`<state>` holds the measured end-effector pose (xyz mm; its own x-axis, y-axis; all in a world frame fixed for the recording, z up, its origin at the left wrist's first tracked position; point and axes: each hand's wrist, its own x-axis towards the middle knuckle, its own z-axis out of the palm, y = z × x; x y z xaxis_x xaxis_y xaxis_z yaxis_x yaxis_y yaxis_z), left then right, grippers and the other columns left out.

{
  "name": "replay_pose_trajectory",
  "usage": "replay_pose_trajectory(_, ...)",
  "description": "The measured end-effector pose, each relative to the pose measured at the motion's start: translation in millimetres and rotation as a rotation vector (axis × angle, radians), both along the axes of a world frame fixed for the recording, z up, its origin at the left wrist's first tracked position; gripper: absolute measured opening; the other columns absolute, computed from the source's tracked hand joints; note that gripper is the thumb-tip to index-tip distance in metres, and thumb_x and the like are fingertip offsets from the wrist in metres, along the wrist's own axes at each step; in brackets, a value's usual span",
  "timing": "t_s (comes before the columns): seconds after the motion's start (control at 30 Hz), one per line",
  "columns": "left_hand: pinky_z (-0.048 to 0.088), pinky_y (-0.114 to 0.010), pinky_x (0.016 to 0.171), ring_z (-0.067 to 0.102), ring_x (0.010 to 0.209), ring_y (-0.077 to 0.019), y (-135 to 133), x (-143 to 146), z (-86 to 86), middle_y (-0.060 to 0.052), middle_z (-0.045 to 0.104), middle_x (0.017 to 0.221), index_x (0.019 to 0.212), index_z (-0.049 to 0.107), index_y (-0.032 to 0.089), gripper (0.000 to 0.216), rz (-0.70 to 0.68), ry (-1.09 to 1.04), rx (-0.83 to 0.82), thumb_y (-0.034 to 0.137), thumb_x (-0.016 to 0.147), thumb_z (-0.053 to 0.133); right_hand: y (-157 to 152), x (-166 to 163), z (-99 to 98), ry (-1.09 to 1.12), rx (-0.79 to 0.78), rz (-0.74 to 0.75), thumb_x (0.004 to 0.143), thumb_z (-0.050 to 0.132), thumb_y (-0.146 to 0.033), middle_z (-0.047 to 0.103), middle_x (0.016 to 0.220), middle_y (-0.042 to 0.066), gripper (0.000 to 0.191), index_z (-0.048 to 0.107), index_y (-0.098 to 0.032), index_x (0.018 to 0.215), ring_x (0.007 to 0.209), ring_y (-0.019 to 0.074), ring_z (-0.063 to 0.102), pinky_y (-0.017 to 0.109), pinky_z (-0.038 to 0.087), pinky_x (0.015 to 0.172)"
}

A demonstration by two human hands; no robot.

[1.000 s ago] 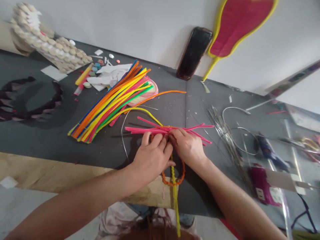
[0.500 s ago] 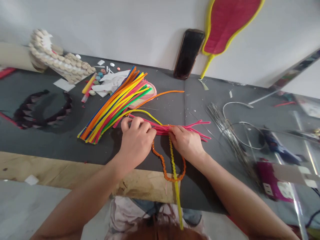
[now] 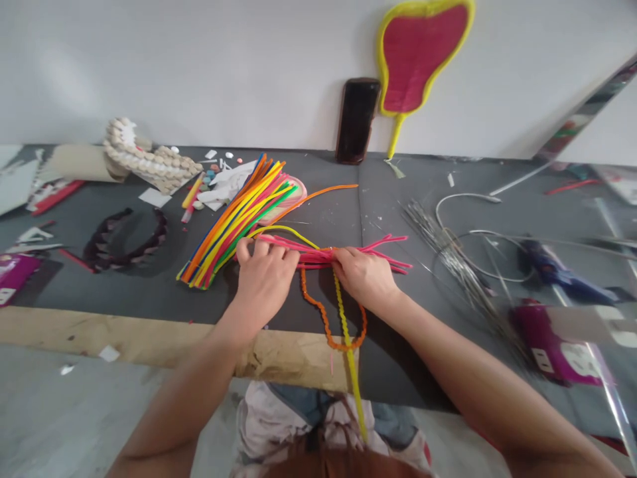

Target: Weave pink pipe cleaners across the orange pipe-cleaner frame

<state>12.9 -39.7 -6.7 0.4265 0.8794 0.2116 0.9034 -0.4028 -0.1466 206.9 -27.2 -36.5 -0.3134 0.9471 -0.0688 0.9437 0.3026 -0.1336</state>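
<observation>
A bundle of pink pipe cleaners (image 3: 316, 256) lies crosswise in front of me. My left hand (image 3: 265, 279) is closed over its left part, palm down. Further right, my right hand (image 3: 367, 277) pinches the bundle near its middle, with loose pink ends fanning out beyond. Below the bundle hangs a crimped orange pipe cleaner (image 3: 324, 320) in a loop. A yellow pipe cleaner (image 3: 344, 317), twisted in its upper part, runs down past the table edge. Left of my hands lies a thick bunch of multicoloured pipe cleaners (image 3: 233, 226). My fingers hide where the strands join.
A phone (image 3: 357, 121) and a red fan with yellow edging (image 3: 418, 60) lean on the wall. Thin wires (image 3: 448, 245), a blue glue gun (image 3: 562, 272) and a purple packet (image 3: 542, 338) lie right. A dark headband (image 3: 127, 245) and paper scraps lie left.
My view has shifted, so the fan and the table's left end show more fully. Both hands keep their hold on the pink bundle, with little visible movement.
</observation>
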Motion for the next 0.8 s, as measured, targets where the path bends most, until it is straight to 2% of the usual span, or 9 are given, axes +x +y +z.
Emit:
replay_pose_trajectory(0.13,0.043,-0.05,0.085,0.06,0.095,-0.0308,4,-4,8.0,-0.009,0.07,0.08,0.079,0.066,0.02,0.016,0.003,-0.161,-0.028,0.024,0.088,0.053,1,0,0.2,0.015,0.0,0.005,0.098,0.037,-0.029,0.071,0.105,0.006,0.03,0.064,-0.021,0.107,0.085,0.0186,0.067,0.029,0.023,0.052)
replay_pose_trajectory(0.23,0.051,-0.036,0.077,0.066,0.085,-0.0229,6,-6,6.2,-0.006,0.073,0.087,0.086,0.065,0.021,0.012,0.098,-0.491,-0.22,0.03,0.086,0.057,1,0,0.4,0.017,0.001,0.003,0.098,0.036,-0.028,0.071,0.104,0.006,0.029,0.064,-0.021,0.106,0.084,0.0184,0.067,0.028,0.024,0.052)
replay_pose_trajectory(0.3,0.053,-0.029,0.068,0.07,0.078,-0.0186,6,-6,1.2,-0.004,0.074,0.092,0.099,0.062,0.021,0.021,0.176,-0.747,-0.385,0.036,0.086,0.058,1,0,0.6,0.011,0.006,0.005,0.098,0.036,-0.028,0.071,0.102,0.006,0.029,0.063,-0.02,0.104,0.083,0.0184,0.067,0.028,0.023,0.052)
replay_pose_trajectory(0.37,0.053,-0.026,0.061,0.071,0.072,-0.0157,4,-4,-3.5,-0.003,0.074,0.095,0.111,0.059,0.021,0.028,0.195,-0.878,-0.517,0.037,0.09,0.05,0,0,0.7,0.007,0.013,0.009,0.098,0.037,-0.029,0.071,0.1,0.006,0.028,0.063,-0.02,0.103,0.082,0.0184,0.067,0.029,0.022,0.051)
replay_pose_trajectory(0.47,0.054,-0.028,0.068,0.071,0.075,-0.0169,2,2,-4.7,-0.003,0.075,0.094,0.107,0.063,0.021,0.026,0.136,-0.683,-0.527,0.031,0.093,0.044,0,0,0.5,0.006,0.022,0.014,0.097,0.038,-0.028,0.071,0.099,0.005,0.026,0.062,-0.02,0.103,0.081,0.0181,0.067,0.029,0.022,0.051)
replay_pose_trajectory(0.53,0.053,-0.033,0.077,0.069,0.087,-0.0217,0,8,-2.5,-0.004,0.074,0.093,0.096,0.067,0.021,0.021,0.069,-0.437,-0.457,0.034,0.091,0.052,0,1,-0.4,0.007,0.027,0.018,0.097,0.038,-0.028,0.071,0.098,0.005,0.026,0.062,-0.02,0.103,0.081,0.018,0.067,0.029,0.023,0.052)
replay_pose_trajectory(0.63,0.051,-0.035,0.079,0.066,0.095,-0.0269,-3,14,-0.1,-0.007,0.072,0.092,0.088,0.067,0.019,0.019,-0.005,-0.156,-0.41,0.037,0.084,0.063,0,1,-2.3,0.011,0.037,0.017,0.098,0.038,-0.029,0.071,0.099,0.004,0.026,0.062,-0.021,0.106,0.082,0.018,0.067,0.029,0.025,0.053)
replay_pose_trajectory(0.7,0.051,-0.035,0.079,0.065,0.096,-0.0275,-3,17,0.2,-0.009,0.071,0.092,0.087,0.066,0.017,0.016,-0.04,-0.051,-0.411,0.032,0.084,0.064,1,1,-3.2,0.006,0.04,0.018,0.098,0.037,-0.029,0.071,0.099,0.005,0.027,0.062,-0.021,0.106,0.081,0.0178,0.067,0.029,0.027,0.053)
replay_pose_trajectory(0.8,0.05,-0.034,0.076,0.065,0.096,-0.0269,-1,16,1.7,-0.009,0.071,0.091,0.086,0.065,0.017,0.013,-0.055,-0.021,-0.436,0.024,0.087,0.055,1,1,-2.6,-0.01,0.032,0.024,0.098,0.037,-0.029,0.071,0.098,0.006,0.028,0.062,-0.02,0.104,0.08,0.0174,0.067,0.028,0.028,0.054)
